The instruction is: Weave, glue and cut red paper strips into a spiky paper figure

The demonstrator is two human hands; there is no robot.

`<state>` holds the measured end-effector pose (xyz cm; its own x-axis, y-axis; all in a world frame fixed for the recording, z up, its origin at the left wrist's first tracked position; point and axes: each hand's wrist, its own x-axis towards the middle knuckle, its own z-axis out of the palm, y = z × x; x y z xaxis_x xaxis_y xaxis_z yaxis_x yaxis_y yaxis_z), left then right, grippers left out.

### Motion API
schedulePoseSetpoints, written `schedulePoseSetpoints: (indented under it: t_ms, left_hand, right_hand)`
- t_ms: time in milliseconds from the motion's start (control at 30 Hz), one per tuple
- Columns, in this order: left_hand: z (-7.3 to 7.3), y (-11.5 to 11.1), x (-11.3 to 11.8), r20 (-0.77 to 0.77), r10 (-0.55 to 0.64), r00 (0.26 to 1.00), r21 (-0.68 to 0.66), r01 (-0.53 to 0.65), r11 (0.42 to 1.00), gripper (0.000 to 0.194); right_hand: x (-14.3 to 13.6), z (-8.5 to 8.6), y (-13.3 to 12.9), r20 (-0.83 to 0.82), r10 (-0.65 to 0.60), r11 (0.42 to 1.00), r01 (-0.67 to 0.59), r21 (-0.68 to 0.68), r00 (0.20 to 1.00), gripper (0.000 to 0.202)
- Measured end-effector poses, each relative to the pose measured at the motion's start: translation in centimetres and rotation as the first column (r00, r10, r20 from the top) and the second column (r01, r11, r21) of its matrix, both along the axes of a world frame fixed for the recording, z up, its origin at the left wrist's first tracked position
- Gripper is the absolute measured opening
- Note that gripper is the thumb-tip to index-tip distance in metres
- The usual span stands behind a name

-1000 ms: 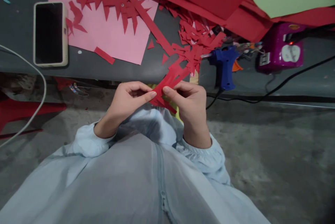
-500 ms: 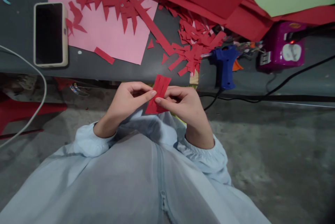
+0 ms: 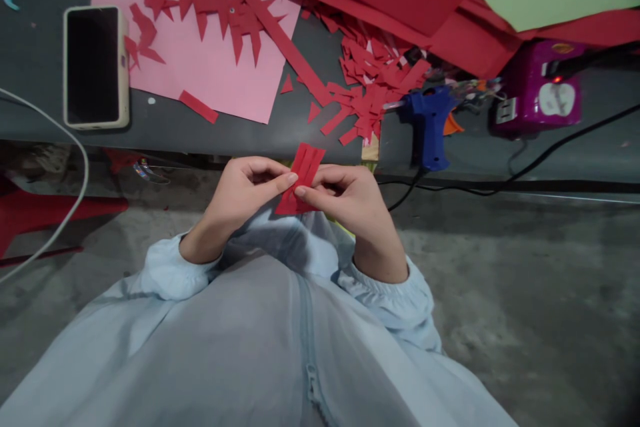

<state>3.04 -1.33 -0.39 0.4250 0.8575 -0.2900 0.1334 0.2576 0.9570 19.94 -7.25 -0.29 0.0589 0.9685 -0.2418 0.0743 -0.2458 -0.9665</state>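
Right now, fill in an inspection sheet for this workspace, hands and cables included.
Surface: dark grey tabletop, partly covered by a pink paper sheet.
Things: flat red paper strips, held together at the near edge.
Clutter: heap of small red paper scraps beside a blue plastic glue gun.
Hands: left hand and right hand both pinch the strips.
Cables: thin black cable over the near edge; thin white cable, left.
Surroundings: grey concrete floor; red plastic-looking seat, partly seen, left.
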Motion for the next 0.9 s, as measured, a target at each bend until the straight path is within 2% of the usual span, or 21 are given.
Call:
schedulePoseSetpoints:
  t_ms: [400, 667, 900]
  left_hand:
    - [-0.23, -0.18, 0.24, 0.016, 0.054, 0.998, -0.049, -0.053, 0.997, 0.027]
    - [-0.31, -0.22, 0.22, 0.017, 0.04, 0.999, -0.055, -0.039, 0.998, 0.026]
    - [-0.08, -0.11, 0.28, 0.026, -0.009, 1.0, -0.096, 0.012, 0.995, 0.026]
  right_hand:
    - [0.23, -0.81, -0.23, -0.024, 0.014, 1.0, -0.013, 0.016, 1.0, 0.037]
    - [0.29, -0.63, 0.03, -0.034, 0.047, 0.999, -0.047, 0.011, 0.998, 0.041]
    - [0.09, -0.4, 0.04, -0.032, 0.025, 1.0, -0.024, 0.009, 0.999, 0.045]
